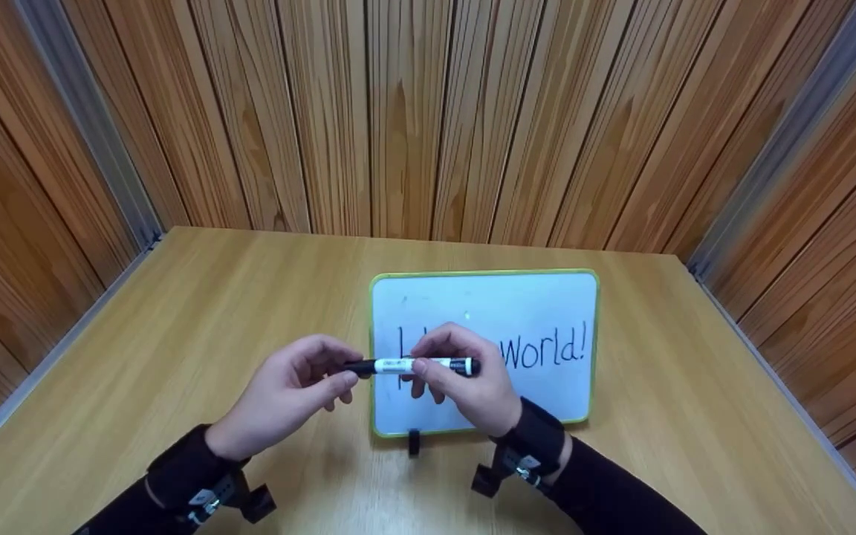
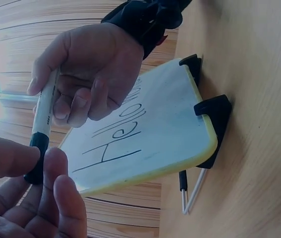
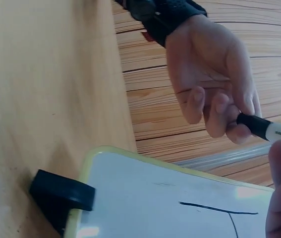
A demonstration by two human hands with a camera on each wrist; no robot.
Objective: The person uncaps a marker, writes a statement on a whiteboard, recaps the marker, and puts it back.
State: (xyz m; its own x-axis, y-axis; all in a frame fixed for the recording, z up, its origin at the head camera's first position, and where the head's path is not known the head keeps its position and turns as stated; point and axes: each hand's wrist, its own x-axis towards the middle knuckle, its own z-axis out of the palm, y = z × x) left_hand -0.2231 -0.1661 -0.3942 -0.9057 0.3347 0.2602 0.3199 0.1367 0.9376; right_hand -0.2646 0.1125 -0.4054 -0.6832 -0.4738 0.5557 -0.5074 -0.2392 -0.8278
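Observation:
A white marker [image 1: 396, 365] with a black cap is held level between both hands, in front of the whiteboard. My left hand [image 1: 290, 390] pinches the black cap [image 2: 39, 148] between thumb and fingers. The right hand [image 1: 472, 379] grips the white barrel near its other end. Cap and barrel meet in line. Behind them stands the whiteboard [image 1: 547, 308] with a yellow-green frame, tilted back, with "Hello World!" handwritten in black. In the head view my right hand covers part of "Hello".
Black stand clips [image 2: 214, 106] hold the board's lower edge, and a thin white stand leg [image 2: 195, 191] reaches the table behind it. The wooden table [image 1: 250, 297] ends at a wood-panelled wall [image 1: 406, 111], with more panelled walls at both sides.

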